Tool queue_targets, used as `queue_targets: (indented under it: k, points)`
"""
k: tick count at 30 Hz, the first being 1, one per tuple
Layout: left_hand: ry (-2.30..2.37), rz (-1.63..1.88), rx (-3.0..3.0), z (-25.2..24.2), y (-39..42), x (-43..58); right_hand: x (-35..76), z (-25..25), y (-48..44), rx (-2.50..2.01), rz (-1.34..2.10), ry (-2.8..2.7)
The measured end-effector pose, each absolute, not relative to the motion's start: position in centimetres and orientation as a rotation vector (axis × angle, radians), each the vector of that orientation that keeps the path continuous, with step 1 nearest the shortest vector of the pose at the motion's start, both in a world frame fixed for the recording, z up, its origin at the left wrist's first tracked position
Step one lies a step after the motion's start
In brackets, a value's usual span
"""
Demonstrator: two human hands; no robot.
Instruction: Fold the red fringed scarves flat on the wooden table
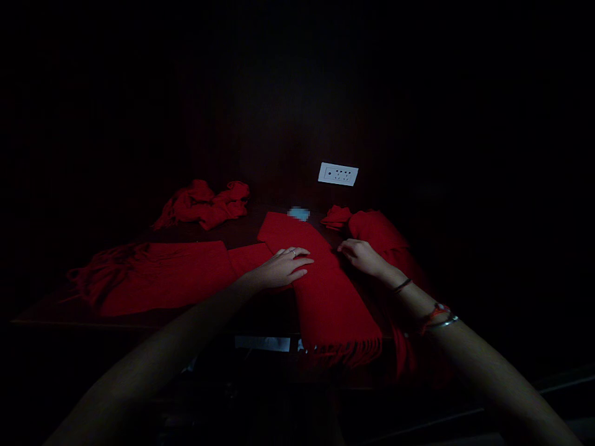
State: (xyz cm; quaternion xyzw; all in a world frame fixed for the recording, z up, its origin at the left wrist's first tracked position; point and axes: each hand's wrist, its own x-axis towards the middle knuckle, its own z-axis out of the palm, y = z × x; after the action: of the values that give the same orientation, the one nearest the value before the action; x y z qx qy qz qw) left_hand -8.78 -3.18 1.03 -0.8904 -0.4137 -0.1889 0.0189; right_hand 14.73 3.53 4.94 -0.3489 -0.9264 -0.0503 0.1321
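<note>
A red fringed scarf (332, 303) lies folded into a long strip on the dark table, its tassels over the front edge. My left hand (283, 267) rests on the scarf, palm down, with its fingers stretched out and a ring on one finger. At the scarf's right edge is my right hand (363, 255), its fingers curled together; whether they pinch anything is too dark to tell. Another red fringed cloth (171, 272) spreads flat to the left, one end reaching the scarf near my left hand.
A crumpled red cloth (204, 204) lies at the back left. More red fabric (379, 229) is heaped at the right, beside a small red bundle (337, 217). A white socket plate (338, 174) sits on the back wall, above a blurred pale-blue item (299, 214). Surroundings are very dark.
</note>
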Motion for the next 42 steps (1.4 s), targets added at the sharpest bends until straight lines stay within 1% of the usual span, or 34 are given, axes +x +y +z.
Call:
queue_targets:
  k: [2, 5, 8, 10, 13, 16, 18, 24, 28, 30, 32, 35, 38, 42]
  points:
    - [-1.275, -0.415, -2.855, 0.6, -3.2, -8.9, 13.8, 4.3, 3.4, -1.041, -0.126, -2.600]
    - [-1.326, -0.202, -2.932, 0.5, -3.4, -9.0, 12.8, 2.2, 2.9, -1.174, -0.032, -2.720]
    - [-1.410, -0.121, -2.957, 0.8, -3.6, -9.2, 13.1, 0.6, 2.5, -1.394, 0.108, -2.865]
    - [-1.441, -0.091, -2.986, 1.0, -3.5, -9.4, 13.6, 0.7, 2.5, -1.467, 0.180, -2.894]
    - [-1.444, -0.117, -3.023, 1.0, -3.1, -9.7, 13.6, 2.1, 2.7, -1.476, 0.236, -2.875]
    - [-1.498, -0.274, -2.895, 0.6, -2.6, -9.8, 12.1, 3.5, 2.7, -1.386, 0.163, -2.754]
    - [-1.589, -0.308, -2.779, 0.2, -2.3, -9.9, 10.7, 3.4, 2.6, -1.315, 0.107, -2.731]
    - [-1.762, -0.095, -2.768, -0.5, -2.0, -10.3, 9.7, 0.4, 2.8, -1.338, 0.140, -2.823]
    - [-1.803, -0.066, -2.767, -0.2, -2.2, -10.1, 11.2, 0.3, 3.2, -1.399, 0.207, -2.791]
    - [-1.817, -0.110, -2.742, -0.1, -2.1, -10.1, 11.3, 1.2, 3.4, -1.451, 0.231, -2.781]
    - [-1.858, -0.231, -2.632, -0.2, -1.9, -10.2, 10.6, 2.2, 3.7, -1.462, 0.178, -2.740]
    - [-2.021, -0.342, -2.391, -0.4, -1.5, -10.6, 8.2, 3.0, 4.2, -1.341, 0.060, -2.700]
    - [-2.183, -0.202, -2.361, -0.5, -1.2, -11.0, 6.1, 2.4, 4.8, -1.284, 0.063, -2.797]
    - [-2.225, -0.077, -2.408, -0.2, -1.1, -11.2, 6.3, 1.1, 6.1, -1.450, 0.151, -2.848]
